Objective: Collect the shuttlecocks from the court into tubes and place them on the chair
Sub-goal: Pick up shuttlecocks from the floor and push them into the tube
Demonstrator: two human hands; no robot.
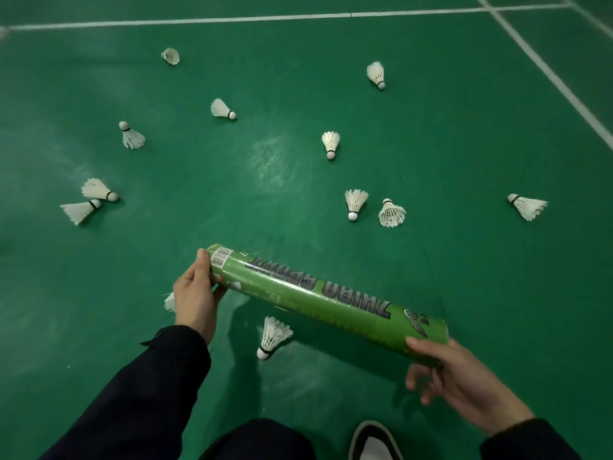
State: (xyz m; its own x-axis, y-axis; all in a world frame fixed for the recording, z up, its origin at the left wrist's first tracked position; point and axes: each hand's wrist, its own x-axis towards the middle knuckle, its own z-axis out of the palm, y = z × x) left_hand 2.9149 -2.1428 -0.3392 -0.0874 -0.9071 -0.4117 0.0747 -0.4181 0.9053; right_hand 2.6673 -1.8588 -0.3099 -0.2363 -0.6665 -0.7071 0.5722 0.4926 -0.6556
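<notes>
Nearest the camera, a dark shoe with a white inner [374, 441] shows at the bottom edge, beside a dark trouser knee [262, 439]. The right hand [457, 376] comes in from the lower right in a dark cuff, palm turned up and fingers curled loosely under and around the near right end of the green tube [325, 298]; the thumb lies along the top of that end, so the hold is a light cradle more than a tight clamp. The left hand [195, 293] reaches forward from a dark sleeve [142, 393], wrist nearly straight, with the thumb pressed on the barcode label and the fingers wrapped under the far left end of the tube. The tube thus spans both hands, slanting from the left hand, farther away, down to the right hand, nearer, above the green court floor [464, 161]. Whether its ends are capped cannot be told.

Just under the tube a shuttlecock [272, 336] lies on the floor with its cork toward the camera, and another white one [170, 302] peeks out behind the left hand. Farther off, shuttlecocks are scattered widely: a pair at the left [89, 200], two close together at centre right [371, 207], one at far right [527, 205], and more beyond them. White court lines [232, 19] cross the far floor.
</notes>
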